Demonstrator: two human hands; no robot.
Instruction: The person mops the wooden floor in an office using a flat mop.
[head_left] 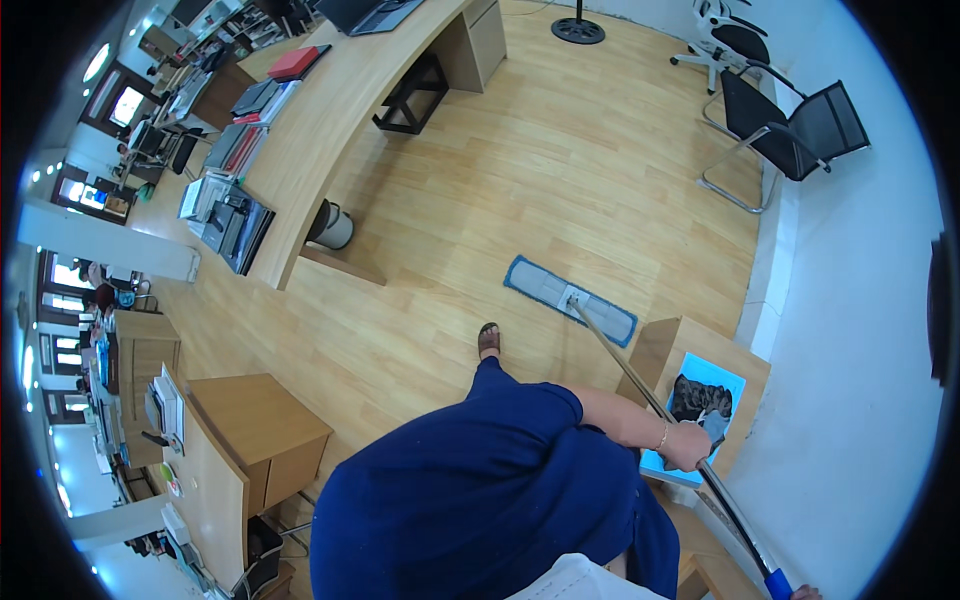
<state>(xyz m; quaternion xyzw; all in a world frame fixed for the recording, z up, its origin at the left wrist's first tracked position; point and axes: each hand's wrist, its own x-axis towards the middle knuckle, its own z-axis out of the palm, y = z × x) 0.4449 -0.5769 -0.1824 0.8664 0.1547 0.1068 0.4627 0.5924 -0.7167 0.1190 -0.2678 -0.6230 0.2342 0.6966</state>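
We see a flat mop (634, 375) at centre right, slanting across the frame; its long mop head (572, 298), grey with a blue fringe, rests on the wood floor (470, 190) just right of centre, its long axis tilting from upper left to lower right; the pole runs from it down to a blue handle end (778, 584) at the lower right.

Our left hand (685, 447), wearing a thin bracelet, is wrapped closed around the pole, reaching across from the left; the mop head lies up and to the left of this grip, and the left hand is the nearer one to it; our right hand (805, 593) barely shows at the bottom edge, beside the handle end, so we cannot tell how firmly it holds.

Beyond the left hand, a blue tray (705, 365) with dark cloth (695, 398) in it sits on a wooden cabinet (655, 345); our sandalled foot (489, 340) stands near the middle, below and left of the mop head; dark blue clothing (460, 490) fills the lower centre; a long desk (325, 115) spans the upper left, a black chair (765, 115) stands at upper right.
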